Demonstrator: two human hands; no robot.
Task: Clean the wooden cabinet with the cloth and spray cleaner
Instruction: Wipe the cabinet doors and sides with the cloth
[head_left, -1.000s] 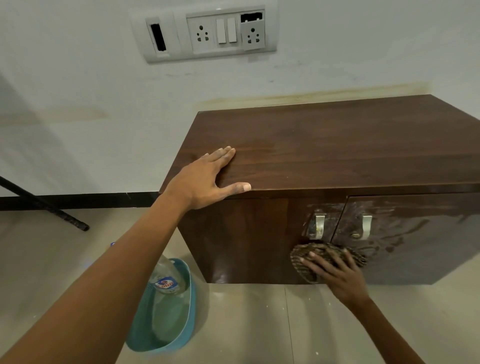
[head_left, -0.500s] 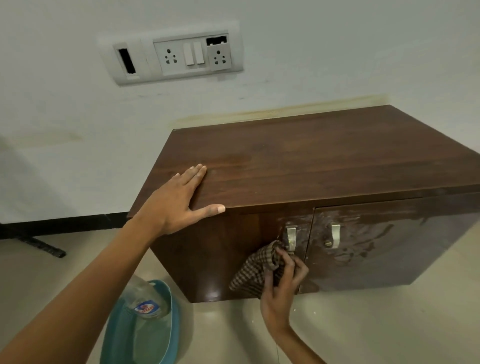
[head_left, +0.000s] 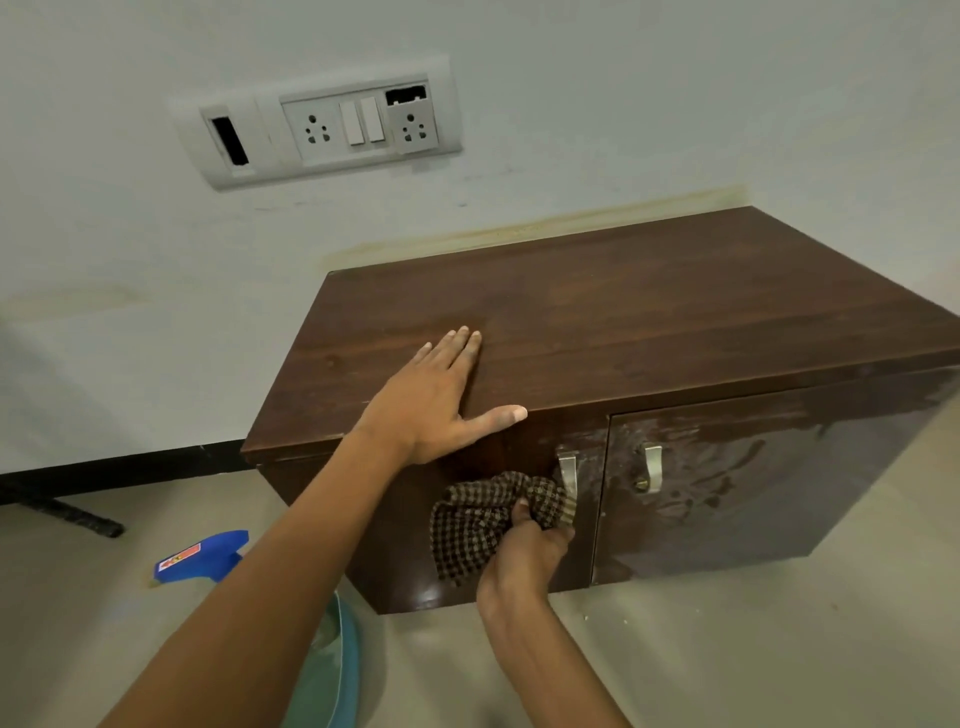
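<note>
Right hand (head_left: 524, 551) gripping checked cloth (head_left: 483, 514) against cabinet (head_left: 675, 322) door, left hand (head_left: 436, 410) spread flat on top

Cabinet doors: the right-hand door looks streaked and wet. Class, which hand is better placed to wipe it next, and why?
The right hand. It already grips the checked cloth against the left door beside the handle, near the streaked right door. The left hand lies flat on the cabinet top, holding nothing.

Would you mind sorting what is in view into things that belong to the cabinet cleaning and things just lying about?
Job in hand:
wooden cabinet
checked cloth, bunched in the right hand
spray cleaner on the floor
left hand, flat on the cabinet top

Lying about:
wall switchboard
teal basin
black rod
</note>
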